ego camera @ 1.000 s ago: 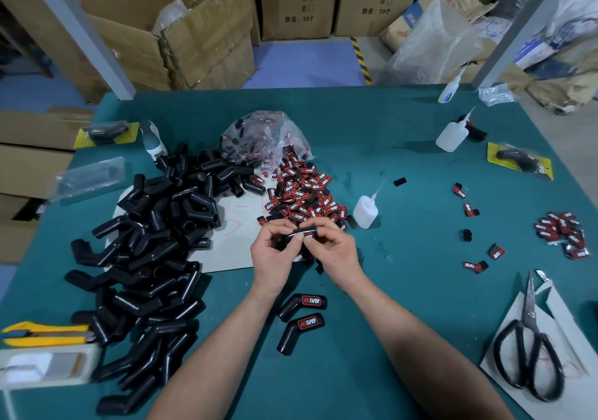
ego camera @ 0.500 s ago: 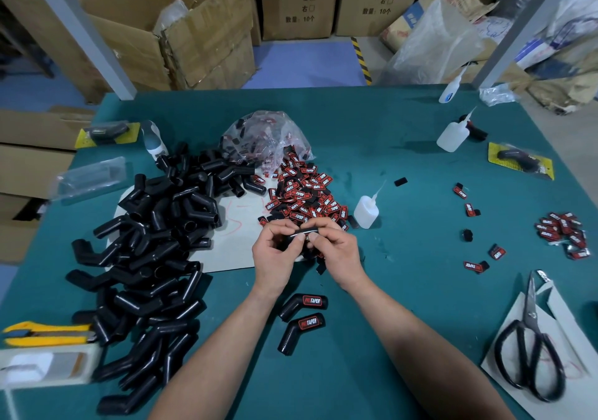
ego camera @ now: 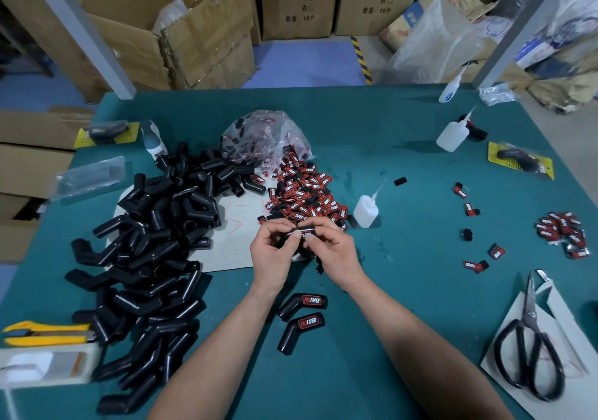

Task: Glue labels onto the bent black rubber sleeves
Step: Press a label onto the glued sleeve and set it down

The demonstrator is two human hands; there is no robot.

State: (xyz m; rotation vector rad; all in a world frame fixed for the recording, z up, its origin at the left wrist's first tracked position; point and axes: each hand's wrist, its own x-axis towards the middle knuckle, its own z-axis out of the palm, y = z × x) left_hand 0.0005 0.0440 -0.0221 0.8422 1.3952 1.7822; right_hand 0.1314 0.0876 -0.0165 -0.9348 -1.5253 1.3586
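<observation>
Right now holds one bent black rubber sleeve [ego camera: 291, 235] up over the desk [ego camera: 404, 322], just in front of the label heap [ego camera: 304, 196]. Grips its lower leg in the curled left hand [ego camera: 271, 254]; pinches the other end with the right hand [ego camera: 336, 254], thumb pressing a red-and-black label [ego camera: 306, 235] flat against the rubber.

Risks a crooked label if that thumb slides before the glue takes. Risks, too, glue squeezing past the label's edge onto the fingertips, then smearing the print or sticking skin to rubber. Could topple the nearest glue bottle [ego camera: 365, 210], upright just beyond the right hand and beside the heap, with a careless reach, wetting loose labels. Could also scuff the two finished sleeves [ego camera: 304, 303] lying below the wrists by dropping a forearm on them.

Finds a clear plastic bag [ego camera: 265, 138] behind the heap, partly filled with more labels, mouth slumped toward it. Counts two more glue bottles [ego camera: 451, 136] farther right; cannot tell how full. Notes an open cardboard box [ego camera: 181, 31] beyond the desk, plastic liner showing, contents hidden. Spots two yellow-backed blister packs [ego camera: 521, 160], one at each side, each with a sleeve sealed inside.
</observation>
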